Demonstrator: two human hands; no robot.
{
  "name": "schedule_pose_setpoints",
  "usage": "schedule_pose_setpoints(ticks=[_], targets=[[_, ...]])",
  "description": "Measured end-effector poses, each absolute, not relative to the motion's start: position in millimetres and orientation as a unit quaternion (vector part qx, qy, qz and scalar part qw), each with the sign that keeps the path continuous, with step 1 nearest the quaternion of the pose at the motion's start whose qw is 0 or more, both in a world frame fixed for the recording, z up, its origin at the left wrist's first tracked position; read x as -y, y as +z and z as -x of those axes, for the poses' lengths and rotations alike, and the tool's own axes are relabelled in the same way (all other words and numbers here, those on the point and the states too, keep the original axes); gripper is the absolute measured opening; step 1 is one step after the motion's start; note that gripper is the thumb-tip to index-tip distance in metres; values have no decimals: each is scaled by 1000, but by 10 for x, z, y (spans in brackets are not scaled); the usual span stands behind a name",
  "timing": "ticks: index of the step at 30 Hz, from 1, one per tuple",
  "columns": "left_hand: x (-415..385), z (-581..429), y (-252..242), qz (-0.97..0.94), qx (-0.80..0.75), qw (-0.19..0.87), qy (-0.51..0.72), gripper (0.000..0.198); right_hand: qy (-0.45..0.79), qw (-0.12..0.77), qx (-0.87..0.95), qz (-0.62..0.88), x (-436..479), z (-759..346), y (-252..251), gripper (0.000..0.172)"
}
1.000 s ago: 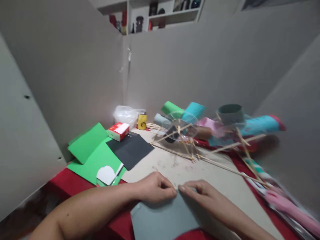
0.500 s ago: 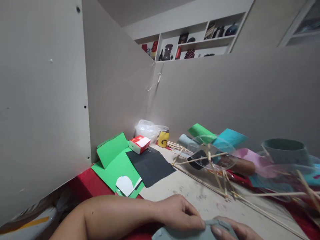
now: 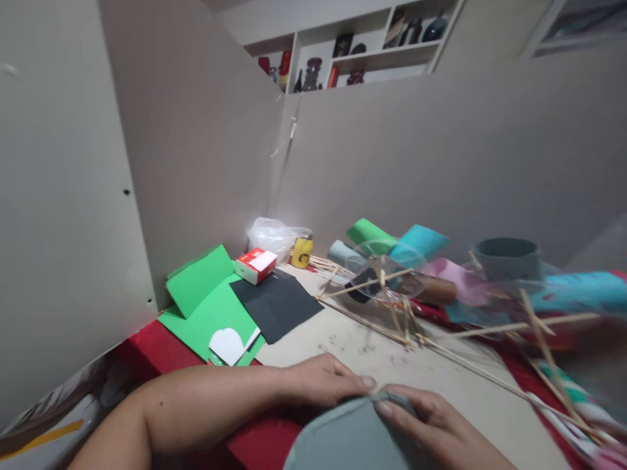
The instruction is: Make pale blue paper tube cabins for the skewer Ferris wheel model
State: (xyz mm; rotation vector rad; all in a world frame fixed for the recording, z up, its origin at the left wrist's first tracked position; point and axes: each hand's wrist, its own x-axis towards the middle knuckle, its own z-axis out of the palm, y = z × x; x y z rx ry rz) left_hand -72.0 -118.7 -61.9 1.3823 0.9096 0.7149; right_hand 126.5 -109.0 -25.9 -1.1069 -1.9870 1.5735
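Observation:
A grey-green sheet, apparently craft foam or paper, is between my hands at the bottom of the view, its upper edge bent over. My left hand pinches that edge from the left, thumb and fingers closed. From the right, my right hand grips the rolled part of the same sheet, thumb on the near side. The two hands almost meet at the edge. The sheet's lower part runs out of view. Below my hands lies a pale board with dark smudges.
Green sheets, a black sheet, a white heart-like cutout and a red-white box lie left. A wooden-stick frame with wheel-like clear discs stands right, near rolled coloured sheets and a grey-green ring. Partition walls rise behind.
The camera view has shifted, so the scene sits further left and higher. My hands and the grey-green sheet have come further into view, showing more of the sheet. Both hands still hold it.

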Motion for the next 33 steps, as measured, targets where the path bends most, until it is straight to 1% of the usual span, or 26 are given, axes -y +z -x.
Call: schedule_pose_setpoints(ticks=[4, 7, 11, 25, 30, 33], targets=[[1201, 710, -542, -573, -354, 676, 298, 62, 569, 211, 694, 387, 1124, -1256, -182, 40], [1200, 700, -468, -549, -355, 700, 288, 59, 596, 215, 673, 380, 1113, -1275, -210, 40], [1212, 684, -394, -566, -349, 691, 284, 58, 629, 218, 648, 370, 1120, -1297, -237, 38], [1221, 684, -394, -555, -351, 706, 266, 58, 643, 245, 621, 375, 1162, -1266, -214, 34], [1239, 683, -408, -584, -334, 687, 276, 56, 656, 253, 603, 378, 1164, -1253, -207, 33], [1248, 672, -427, -619, -331, 650, 293, 54, 660, 259, 599, 372, 1156, -1247, -221, 32]])
